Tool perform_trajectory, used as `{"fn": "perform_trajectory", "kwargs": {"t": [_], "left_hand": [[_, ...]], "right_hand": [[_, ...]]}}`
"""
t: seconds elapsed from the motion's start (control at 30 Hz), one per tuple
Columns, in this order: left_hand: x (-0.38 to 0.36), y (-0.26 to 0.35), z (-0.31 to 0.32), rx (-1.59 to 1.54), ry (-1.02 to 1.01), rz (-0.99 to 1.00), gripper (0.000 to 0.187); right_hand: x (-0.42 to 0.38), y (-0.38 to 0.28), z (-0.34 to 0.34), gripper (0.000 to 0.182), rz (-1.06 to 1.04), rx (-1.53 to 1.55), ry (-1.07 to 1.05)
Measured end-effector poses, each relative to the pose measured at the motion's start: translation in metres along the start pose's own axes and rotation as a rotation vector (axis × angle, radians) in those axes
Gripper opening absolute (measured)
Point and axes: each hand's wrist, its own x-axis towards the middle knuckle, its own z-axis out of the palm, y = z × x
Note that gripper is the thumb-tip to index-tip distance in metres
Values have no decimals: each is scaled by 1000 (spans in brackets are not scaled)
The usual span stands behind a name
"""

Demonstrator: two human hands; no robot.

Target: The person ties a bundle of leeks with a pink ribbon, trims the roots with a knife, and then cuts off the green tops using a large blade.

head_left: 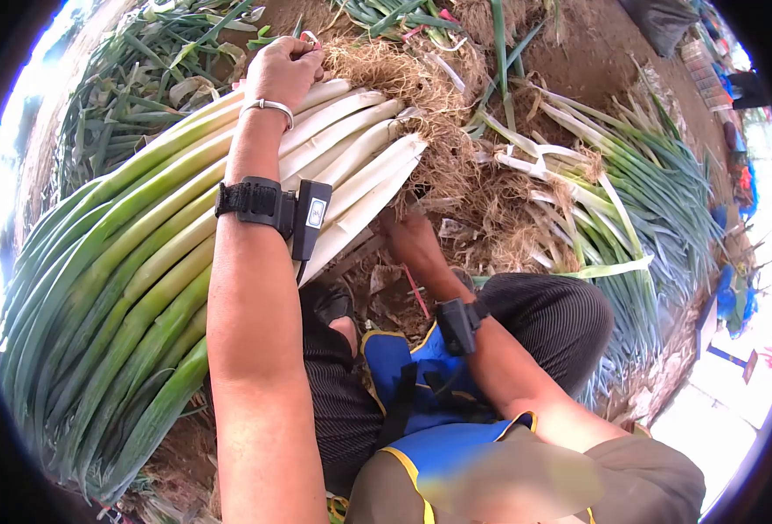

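Observation:
A big bundle of leeks (185, 205) lies slantwise on the left, green leaves toward the lower left and white stalks toward the upper middle. Above its far side, my left hand (283, 72) is closed in a pinch, with a small pale and reddish bit of strip (309, 37) at the fingertips. My right hand (414, 240) is low beside the near white stalks, its fingers curled and partly hidden against the roots. From under this hand a thin red tie strip (416, 293) trails down. The brown roots (443, 144) spread just beyond the stalk ends.
More leeks (609, 188) with tangled roots lie in a pile on the right. Loose green leaves (132, 96) are heaped at the upper left. My knee (547, 327) and blue apron (412, 375) are close below my right hand. A dark bag (661, 24) stands at the top right.

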Motion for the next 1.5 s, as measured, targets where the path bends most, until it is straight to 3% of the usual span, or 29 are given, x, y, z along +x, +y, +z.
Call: {"fn": "perform_trajectory", "kwargs": {"t": [0.03, 0.13, 0.2, 0.23, 0.3, 0.4, 0.43, 0.47, 0.53, 0.57, 0.6, 0.63, 0.67, 0.7, 0.77, 0.8, 0.87, 0.9, 0.97, 1.03, 1.1, 1.3, 1.37, 1.43, 1.5], "left_hand": [[-1, 2, 0, -24, -8, -6, 17], [3, -9, 2, 13, 21, 22, 20], [13, -13, -3, 142, 64, 91, 23], [10, -15, -3, 190, 68, 114, 24], [12, -14, -1, 112, -17, 98, 23], [0, 1, 0, -41, 13, -6, 15], [-2, 0, -1, -35, 8, -12, 15], [1, -6, -1, -42, -4, -2, 17], [4, -2, 2, -53, -22, 19, 19], [-1, 3, 2, -71, -18, -16, 18], [-2, 6, 1, -87, -6, -54, 18], [0, 1, 0, -34, -9, -22, 17], [2, -1, -2, -13, 1, -10, 16], [1, -3, 0, 6, -5, -3, 16], [-3, 1, 0, -79, 7, -31, 18], [3, -2, 0, -58, 5, 0, 18], [3, -10, -2, -26, 5, 12, 18], [3, -8, -2, 10, 15, 8, 17], [5, -5, 0, 46, 25, 12, 17], [4, -7, 0, 1, 18, -25, 16], [2, -6, 0, 22, 24, -33, 17], [-3, 1, -1, -45, 30, -33, 15], [-6, 5, -1, -88, 21, -46, 15], [-7, 9, -1, -51, 18, -64, 15], [-8, 10, -2, -50, 12, -59, 15]], "right_hand": [[-5, -8, -7, 37, 108, 323, -94], [-37, -43, -33, 32, 9, 461, -73], [-45, -49, -65, 28, -333, 440, -95], [-55, -78, -69, 28, -519, 597, -55], [-41, -101, -112, 26, -676, 1059, -602], [-25, -88, -141, 15, -601, 1572, -670], [-16, -66, -139, 26, -425, 1625, -590], [0, -33, -145, 61, -49, 891, -111], [30, 51, -123, 81, 229, -952, 222], [7, 31, -102, 86, 255, -1189, 334], [23, 90, -102, 80, 14, -856, 497], [19, 80, -90, 72, 201, -757, 432], [29, 84, -86, 53, 275, -796, 217], [22, 95, -79, 53, 295, -793, 210], [38, 96, -61, 35, 83, -890, -83], [46, 100, -52, 35, 78, -893, -91], [51, 111, -32, 26, 307, -453, -318], [42, 102, -24, 26, 308, -452, -327], [19, 88, -17, 27, 139, -737, -156], [30, 106, -10, 30, 182, -691, -181], [36, 130, 2, 32, 114, -601, -54], [62, 146, 21, 48, 262, -695, -10], [71, 146, 24, 50, 396, -740, -10], [76, 141, 21, 48, 451, -776, -136], [79, 152, 25, 49, 451, -766, -13]]}}
